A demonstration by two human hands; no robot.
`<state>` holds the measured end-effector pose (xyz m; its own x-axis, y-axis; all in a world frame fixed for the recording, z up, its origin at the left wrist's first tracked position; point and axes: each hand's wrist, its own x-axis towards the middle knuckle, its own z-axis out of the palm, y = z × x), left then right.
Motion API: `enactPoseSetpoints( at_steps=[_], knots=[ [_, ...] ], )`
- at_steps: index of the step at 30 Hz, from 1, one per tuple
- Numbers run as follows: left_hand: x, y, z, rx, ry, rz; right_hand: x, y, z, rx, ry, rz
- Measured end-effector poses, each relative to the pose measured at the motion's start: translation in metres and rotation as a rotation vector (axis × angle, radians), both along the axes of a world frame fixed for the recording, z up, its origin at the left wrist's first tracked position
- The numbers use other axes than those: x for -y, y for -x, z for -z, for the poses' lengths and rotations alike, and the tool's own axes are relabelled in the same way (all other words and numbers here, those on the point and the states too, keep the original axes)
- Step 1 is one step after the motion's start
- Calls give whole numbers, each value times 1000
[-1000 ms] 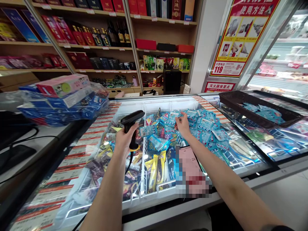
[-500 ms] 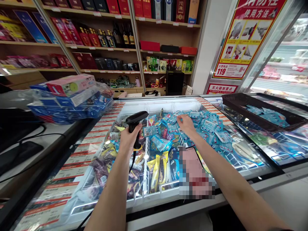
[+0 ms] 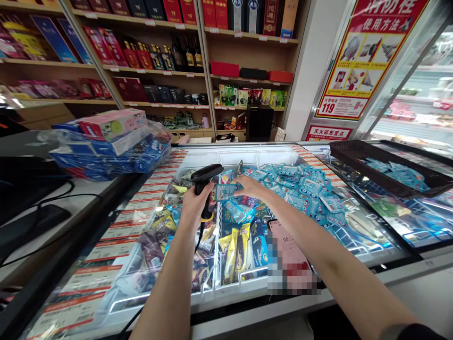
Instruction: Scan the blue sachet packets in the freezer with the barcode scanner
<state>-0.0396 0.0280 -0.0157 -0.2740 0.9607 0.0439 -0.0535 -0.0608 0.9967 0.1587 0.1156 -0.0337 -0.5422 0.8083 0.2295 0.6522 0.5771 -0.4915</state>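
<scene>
My left hand is wrapped round the handle of a black barcode scanner, its head tilted to the right over the glass freezer top. Just right of the scanner is a small flat blue packet. The fingers and thumb of my right hand close on the right end of that packet. Behind and right of my right hand, many similar blue packets lie in a loose heap on the glass. A phone, partly blurred out, lies under my right forearm.
Wrapped ice creams show through the glass. A dark basket with more blue packets stands at the right. Plastic-wrapped boxes sit at the left, beside cables. Price labels line the freezer's left side; stocked shelves stand behind.
My right hand has moved left from the heap to the blue packet beside the scanner and closed on its end. My left hand keeps hold of the scanner. The view has shifted slightly.
</scene>
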Motion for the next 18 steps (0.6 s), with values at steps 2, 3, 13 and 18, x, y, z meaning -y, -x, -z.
enactPoseSetpoints(
  at_steps=[2,3,13,18],
  knots=[
    [1,-1,0,-6,-3,7,0,-6,-3,13,-24,83],
    [1,-1,-1,-8,-1,10,2,-10,-5,15,-34,136],
    [8,-23,-5,-48,23,193,40,-90,-1,-634,216,417],
    [10,-35,-3,-176,30,282,39,-108,22,-652,83,445]
  ],
)
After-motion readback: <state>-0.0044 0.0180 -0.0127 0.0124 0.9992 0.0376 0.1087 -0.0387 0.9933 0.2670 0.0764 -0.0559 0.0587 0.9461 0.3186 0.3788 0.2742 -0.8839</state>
